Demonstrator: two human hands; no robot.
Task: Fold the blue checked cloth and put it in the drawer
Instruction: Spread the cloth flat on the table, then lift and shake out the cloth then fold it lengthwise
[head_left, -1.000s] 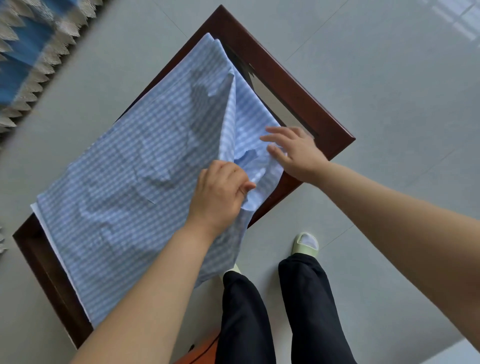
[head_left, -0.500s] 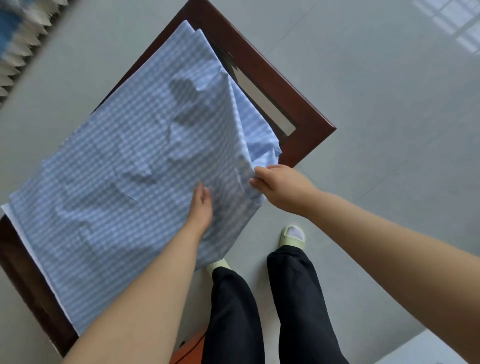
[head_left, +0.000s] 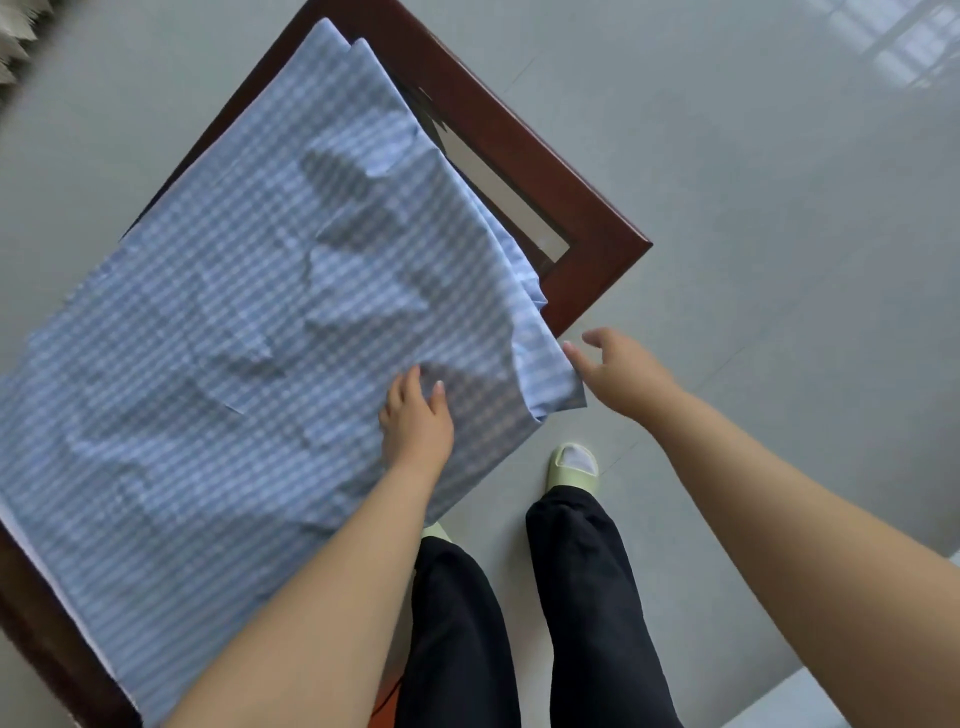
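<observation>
Lying spread over a dark reddish-brown wooden table with a glass panel set in its top, the blue and white checked cotton cloth fills most of the head view. It is doubled over, with a second layer's edge showing at the far corner and along the right side, and its surface is rumpled into several raised creases. The cloth's near right corner hangs off the table edge over the floor.

The left hand lies flat on the cloth near that overhanging edge, fingers straight and together, thumb out to the side, pressing the fabric down; it grips nothing. The right hand is just beside the hanging corner, fingers relaxed and slightly spread, its fingertips touching or almost touching the cloth's edge; I cannot tell which. It holds nothing.

Below the hands stand the person's legs in black trousers, with a pale green slipper on the right foot and the tip of another peeping out at the cloth's lower edge. The floor is of smooth grey tiles. A fringed rug's edge shows at the top left corner. No drawer is in view.
</observation>
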